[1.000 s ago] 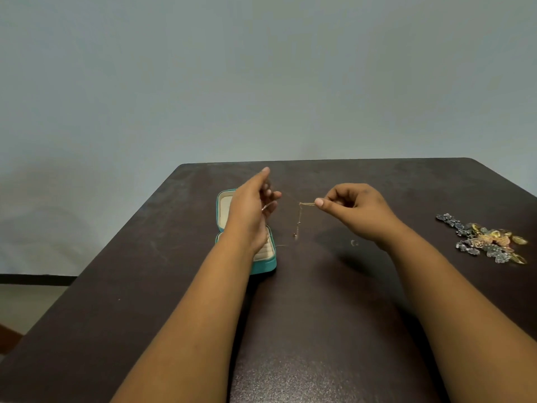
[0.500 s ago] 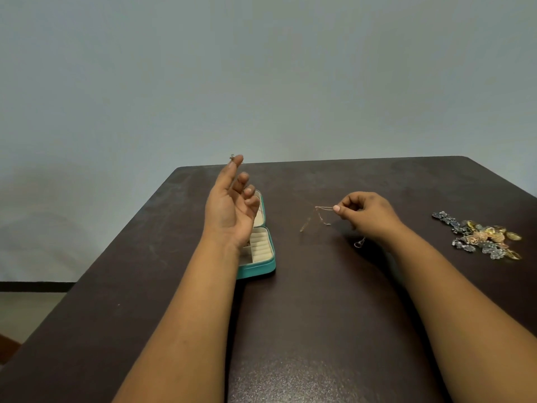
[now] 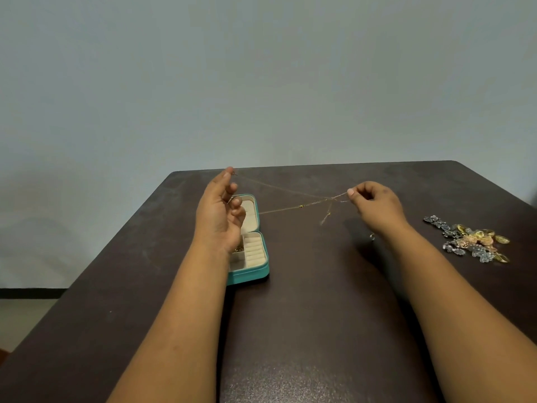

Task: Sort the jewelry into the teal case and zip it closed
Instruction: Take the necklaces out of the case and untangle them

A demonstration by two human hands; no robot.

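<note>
Surface: dark surface (image 3: pixel 305 330); its near part carries only the person's two forearms.
Teal case: the teal case (image 3: pixel 252 273) lies unzipped and spread open on the left, partly under the left wrist. Pale ring rolls show in the near half, and a small glint of gold beside them suggests at least one piece is already stowed.
Left hand: the left hand (image 3: pixel 222 216) is raised above the case, thumb and forefinger pinching one end of the necklace (image 3: pixel 290 189); the other fingers curl loosely.
Right hand: the right hand (image 3: pixel 374 209) pinches the chain's other end, well apart from the left.
Necklace: thin gold chain stretched between the hands in midair, a short tail dangling near the right; not yet in the case.
Jewelry pile: a jewelry pile (image 3: pixel 470 239) of silver and gold pieces waits at far right, unsorted.
Progress: early; most sorting and the zipping look left to do.
</note>
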